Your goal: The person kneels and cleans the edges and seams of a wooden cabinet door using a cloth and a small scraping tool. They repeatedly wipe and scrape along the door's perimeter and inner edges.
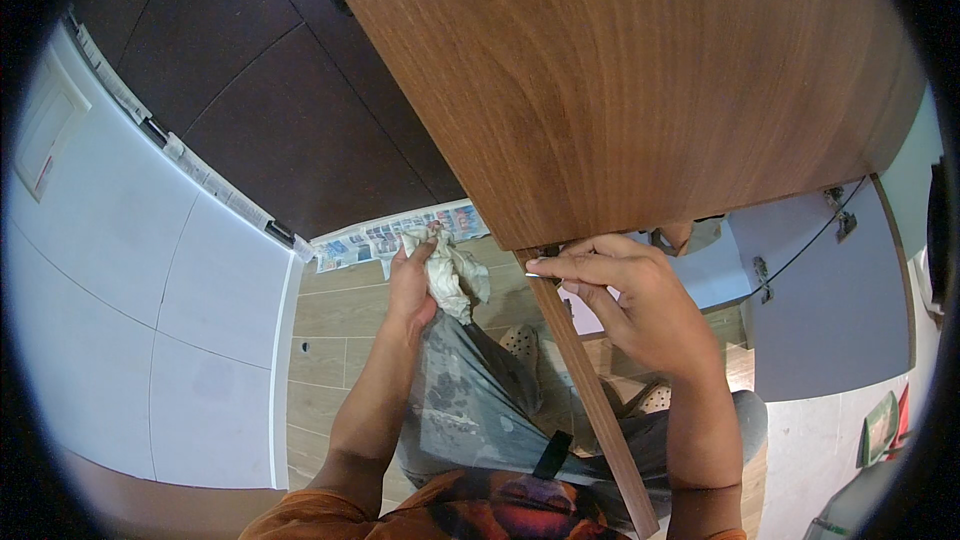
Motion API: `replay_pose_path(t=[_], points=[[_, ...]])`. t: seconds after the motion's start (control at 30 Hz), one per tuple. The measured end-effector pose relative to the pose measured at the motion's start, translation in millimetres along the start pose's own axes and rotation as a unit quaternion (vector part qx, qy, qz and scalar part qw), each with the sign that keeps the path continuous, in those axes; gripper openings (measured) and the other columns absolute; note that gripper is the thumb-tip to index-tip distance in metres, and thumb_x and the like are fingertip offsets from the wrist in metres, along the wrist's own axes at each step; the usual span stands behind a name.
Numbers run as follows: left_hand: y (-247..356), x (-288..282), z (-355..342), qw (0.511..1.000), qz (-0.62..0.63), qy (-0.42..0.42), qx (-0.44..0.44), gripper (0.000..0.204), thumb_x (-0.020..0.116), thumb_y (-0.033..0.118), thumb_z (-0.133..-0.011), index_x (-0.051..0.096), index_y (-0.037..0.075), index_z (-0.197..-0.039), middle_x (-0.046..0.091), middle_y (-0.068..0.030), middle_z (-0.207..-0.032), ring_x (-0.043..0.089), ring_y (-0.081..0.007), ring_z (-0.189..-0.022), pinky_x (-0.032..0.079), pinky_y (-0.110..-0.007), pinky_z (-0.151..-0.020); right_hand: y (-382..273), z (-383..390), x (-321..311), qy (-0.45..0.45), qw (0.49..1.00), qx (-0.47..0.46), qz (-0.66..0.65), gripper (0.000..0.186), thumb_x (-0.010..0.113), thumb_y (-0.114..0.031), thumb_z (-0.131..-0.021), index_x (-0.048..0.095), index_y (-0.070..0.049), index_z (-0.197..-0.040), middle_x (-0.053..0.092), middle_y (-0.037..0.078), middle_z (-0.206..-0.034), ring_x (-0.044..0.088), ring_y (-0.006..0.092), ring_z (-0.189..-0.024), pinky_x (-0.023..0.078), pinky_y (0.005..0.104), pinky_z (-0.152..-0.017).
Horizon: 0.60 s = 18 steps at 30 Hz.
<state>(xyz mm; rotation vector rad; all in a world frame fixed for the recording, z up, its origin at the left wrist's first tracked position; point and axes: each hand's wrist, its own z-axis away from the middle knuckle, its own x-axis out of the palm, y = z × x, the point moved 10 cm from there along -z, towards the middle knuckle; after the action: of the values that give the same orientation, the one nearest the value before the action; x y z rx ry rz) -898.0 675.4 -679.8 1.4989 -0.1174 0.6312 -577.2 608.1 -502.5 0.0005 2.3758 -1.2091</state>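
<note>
My left hand (pixel 408 285) is closed around a crumpled white cloth (pixel 452 280), which hangs loosely above my left knee. Under the near corner of a large brown wood-grain panel (pixel 620 90), my right hand (pixel 640 305) has thumb and fingers pinched together. A small pale tip shows at those fingertips, but its kind cannot be made out. The pinch sits at the top end of a narrow upright wooden edge (pixel 590 390), which runs down between my legs.
At right, a grey cabinet door (pixel 830 290) stands open with metal hinges (pixel 762 280). Newspaper (pixel 370 238) lies along the foot of a dark panelled door (pixel 300 110). White panels (pixel 200 290) rise at left. A dark strap (pixel 553 455) hangs over my lap.
</note>
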Motion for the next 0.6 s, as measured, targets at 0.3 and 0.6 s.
replay_pose_path(t=[0.3, 0.6], points=[[-8.4, -11.8, -9.0, 0.999, -0.027, -0.015, -0.017, 0.028, 0.054, 0.004, -0.107, 0.063, -0.001, -0.133, 0.073, -0.0145, -0.124, 0.074, -0.0278, -0.109, 0.061, -0.044, -0.096, -2.5, 0.0, -0.7, -0.005, 1.0, -0.006, -0.01, 0.041, 0.069, 0.008, -0.091, 0.083, -0.012, -0.124, 0.074, 0.014, -0.1, 0.071, 0.0239, -0.085, 0.056, 0.0356, -0.077], [-7.7, -10.0, -7.9, 1.0, -0.02, -0.012, -0.015, 0.027, 0.055, 0.004, -0.107, 0.063, 0.0, -0.132, 0.073, -0.0134, -0.123, 0.074, -0.0275, -0.108, 0.061, -0.044, -0.095, -3.4, 0.3, -1.2, -0.015, 1.0, -0.013, -0.022, 0.048, 0.064, 0.014, -0.086, 0.084, -0.011, -0.121, 0.074, 0.012, -0.102, 0.07, 0.0234, -0.082, 0.053, 0.0349, -0.073]])
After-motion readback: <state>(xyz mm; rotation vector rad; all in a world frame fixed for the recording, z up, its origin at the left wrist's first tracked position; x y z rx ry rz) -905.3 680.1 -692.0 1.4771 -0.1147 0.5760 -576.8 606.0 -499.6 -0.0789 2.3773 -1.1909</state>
